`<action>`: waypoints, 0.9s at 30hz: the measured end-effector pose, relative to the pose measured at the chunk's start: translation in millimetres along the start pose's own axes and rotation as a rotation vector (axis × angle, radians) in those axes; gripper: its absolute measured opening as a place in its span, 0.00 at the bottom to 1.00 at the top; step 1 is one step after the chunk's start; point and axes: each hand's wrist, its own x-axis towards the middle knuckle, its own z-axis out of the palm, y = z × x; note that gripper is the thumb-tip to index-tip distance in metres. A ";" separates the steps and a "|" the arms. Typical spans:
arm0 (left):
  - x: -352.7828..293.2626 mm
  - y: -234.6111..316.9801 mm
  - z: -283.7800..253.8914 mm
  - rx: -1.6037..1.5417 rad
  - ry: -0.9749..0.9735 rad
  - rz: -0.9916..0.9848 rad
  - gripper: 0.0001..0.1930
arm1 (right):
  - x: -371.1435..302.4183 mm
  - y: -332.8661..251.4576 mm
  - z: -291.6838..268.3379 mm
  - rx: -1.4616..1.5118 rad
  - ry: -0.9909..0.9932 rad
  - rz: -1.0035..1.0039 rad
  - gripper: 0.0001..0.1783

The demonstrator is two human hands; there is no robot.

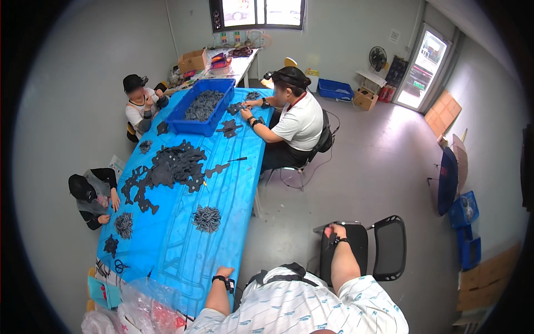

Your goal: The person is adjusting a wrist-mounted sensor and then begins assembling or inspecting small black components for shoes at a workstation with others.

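Blue-covered table [231,192] below left hand [225,271], black chair [359,245] below right hand [335,229]; both hands' openness unclear.

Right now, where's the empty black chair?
In the head view, the black chair is lower right of centre, by the person's right hand, standing to the right of the blue-covered table.

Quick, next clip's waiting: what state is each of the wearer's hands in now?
Left hand: at the blue table cover, no object visible; open or closed unclear.
Right hand: at the black chair; open, closed or holding, cannot be told.
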 end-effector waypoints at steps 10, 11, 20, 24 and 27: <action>26.3 -10.8 17.6 -0.012 0.093 0.121 0.21 | -72.9 -14.4 28.3 -0.876 -0.605 -0.040 0.12; 25.6 -5.4 18.7 -0.013 0.074 0.144 0.20 | -58.7 6.8 11.1 -0.890 -0.464 -0.075 0.13; 6.4 28.4 -9.0 -0.417 -0.144 0.176 0.12 | -50.2 73.4 -73.5 -0.861 -0.250 0.082 0.11; -8.3 85.7 -31.8 -0.450 -0.080 0.445 0.11 | -36.7 14.7 -70.1 -0.889 -0.150 -0.147 0.11; -3.8 106.7 -41.0 -0.512 -0.148 0.536 0.10 | -108.4 -90.2 6.3 -0.404 -0.182 -0.358 0.26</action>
